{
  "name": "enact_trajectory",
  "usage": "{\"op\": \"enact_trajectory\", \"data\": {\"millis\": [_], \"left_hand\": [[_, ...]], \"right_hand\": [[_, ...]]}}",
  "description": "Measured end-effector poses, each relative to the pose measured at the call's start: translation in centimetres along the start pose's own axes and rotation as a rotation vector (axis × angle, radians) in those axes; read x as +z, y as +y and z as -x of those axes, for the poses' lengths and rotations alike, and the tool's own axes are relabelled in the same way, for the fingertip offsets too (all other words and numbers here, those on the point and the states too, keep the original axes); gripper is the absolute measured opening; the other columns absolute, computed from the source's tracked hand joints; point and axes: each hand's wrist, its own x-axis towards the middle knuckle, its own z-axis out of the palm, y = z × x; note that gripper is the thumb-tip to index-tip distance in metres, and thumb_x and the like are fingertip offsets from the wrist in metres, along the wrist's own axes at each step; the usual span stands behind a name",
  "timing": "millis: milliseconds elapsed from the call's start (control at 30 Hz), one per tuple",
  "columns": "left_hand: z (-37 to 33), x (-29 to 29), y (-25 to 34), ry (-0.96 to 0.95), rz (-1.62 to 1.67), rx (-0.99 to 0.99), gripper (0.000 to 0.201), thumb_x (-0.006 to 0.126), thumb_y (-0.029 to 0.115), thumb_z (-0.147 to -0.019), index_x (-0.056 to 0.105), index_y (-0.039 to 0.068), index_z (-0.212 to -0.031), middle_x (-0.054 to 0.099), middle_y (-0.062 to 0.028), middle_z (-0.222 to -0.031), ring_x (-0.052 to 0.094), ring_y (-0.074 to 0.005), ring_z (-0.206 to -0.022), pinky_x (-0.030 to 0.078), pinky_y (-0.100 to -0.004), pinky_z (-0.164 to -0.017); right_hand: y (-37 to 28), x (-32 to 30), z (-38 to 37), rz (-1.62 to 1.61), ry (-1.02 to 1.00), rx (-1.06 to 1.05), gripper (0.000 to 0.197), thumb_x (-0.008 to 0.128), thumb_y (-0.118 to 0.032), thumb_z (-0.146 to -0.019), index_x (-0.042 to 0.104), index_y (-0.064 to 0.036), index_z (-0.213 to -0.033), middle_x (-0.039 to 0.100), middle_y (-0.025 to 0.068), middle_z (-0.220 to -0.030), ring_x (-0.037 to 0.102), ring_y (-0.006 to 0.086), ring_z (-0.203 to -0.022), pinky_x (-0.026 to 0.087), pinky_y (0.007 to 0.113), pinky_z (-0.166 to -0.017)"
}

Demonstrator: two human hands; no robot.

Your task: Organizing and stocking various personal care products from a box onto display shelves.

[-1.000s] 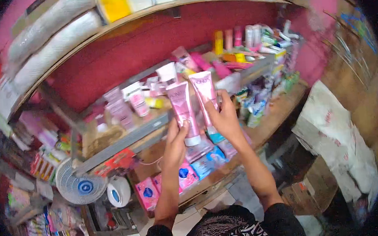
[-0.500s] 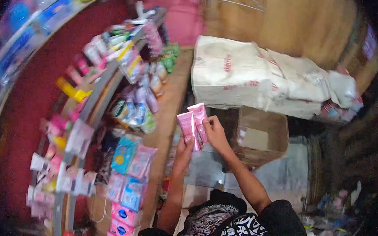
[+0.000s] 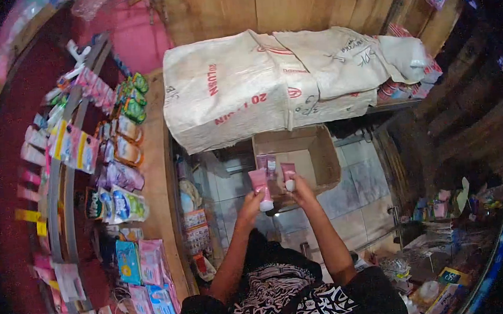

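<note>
My left hand (image 3: 249, 208) is closed around a pink squeeze tube (image 3: 258, 180), its white cap pointing down toward me. Another pink tube (image 3: 288, 170), also white-capped, is gripped in my right hand (image 3: 304, 195), a little to the right and apart from the first. Both hands are just over the near side of an open cardboard box (image 3: 326, 158). Inside that box, at its left wall, stand a couple of similar pink tubes (image 3: 267, 163); the rest of its left corner is partly hidden by my hands.
Beyond the box lies a long stack covered with white woven sacks (image 3: 228, 88). To the left runs a wooden shelf (image 3: 161, 170) with pouches and packets (image 3: 126, 203). A dark wooden wall (image 3: 457, 141) and assorted goods (image 3: 438, 207) are at right. Tiled floor (image 3: 357, 222) shows below.
The view has swung right, so the box is now under my hands. The two tubes, side by side before, are now apart and tilted with their white caps showing.
</note>
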Motion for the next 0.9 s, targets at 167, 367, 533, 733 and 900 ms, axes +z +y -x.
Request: {"op": "enact_trajectory", "data": {"millis": [167, 367, 533, 733, 900], "left_hand": [[-4.8, 1.7, -1.2, -0.185, 0.123, -0.241, 0.028, 0.053, 0.025, -0.090, 0.055, 0.003, -0.107, 0.061, -0.0054, -0.092, 0.062, -0.0172, -0.079, 0.053, -0.0295, -0.066], [-12.8, 2.8, -5.5, -0.084, 0.114, -0.416, 0.026, 0.058, 0.032, -0.087, 0.057, 0.013, -0.104, 0.061, -0.0036, -0.090, 0.061, -0.0182, -0.081, 0.053, -0.0366, -0.072], [-21.2, 1.6, -12.9, 0.102, 0.020, -0.550, 0.020, 0.059, 0.034, -0.085, 0.057, 0.018, -0.097, 0.059, -0.0020, -0.085, 0.058, -0.0167, -0.081, 0.050, -0.0355, -0.066], [-26.7, 0.3, -18.8, 0.334, 0.326, -0.601, 0.022, 0.060, 0.032, -0.084, 0.058, 0.014, -0.097, 0.059, -0.0030, -0.087, 0.058, -0.0202, -0.078, 0.047, -0.0370, -0.061], [-28.9, 0.3, -18.9, 0.498, 0.309, -0.521, 0.025, 0.059, 0.033, -0.084, 0.057, 0.013, -0.098, 0.058, -0.0035, -0.089, 0.057, -0.0206, -0.080, 0.046, -0.0371, -0.063]], "right_hand": [[0.6, -3.6, -4.3, -0.174, -0.080, 0.087, 0.029, 0.048, -0.028, -0.092, 0.052, -0.0044, -0.109, 0.057, 0.0088, -0.085, 0.060, 0.0199, -0.073, 0.054, 0.030, -0.061], [0.8, -3.7, -8.7, 0.108, 0.101, 0.106, 0.037, 0.051, -0.034, -0.091, 0.055, -0.0017, -0.108, 0.059, 0.0074, -0.088, 0.059, 0.0173, -0.074, 0.052, 0.028, -0.061], [1.8, -4.7, -13.6, 0.137, 0.297, 0.151, 0.022, 0.058, -0.023, -0.087, 0.059, -0.0018, -0.092, 0.061, 0.0070, -0.079, 0.060, 0.0159, -0.063, 0.050, 0.025, -0.047], [5.9, -6.7, -20.9, 0.191, 0.255, 0.309, 0.019, 0.057, -0.021, -0.087, 0.060, -0.0043, -0.095, 0.061, 0.0057, -0.081, 0.059, 0.0160, -0.065, 0.048, 0.025, -0.046], [7.5, -6.8, -25.6, 0.421, 0.112, 0.314, 0.025, 0.053, -0.025, -0.091, 0.055, -0.0113, -0.112, 0.061, 0.0030, -0.093, 0.056, 0.0128, -0.066, 0.047, 0.026, -0.057]]}}
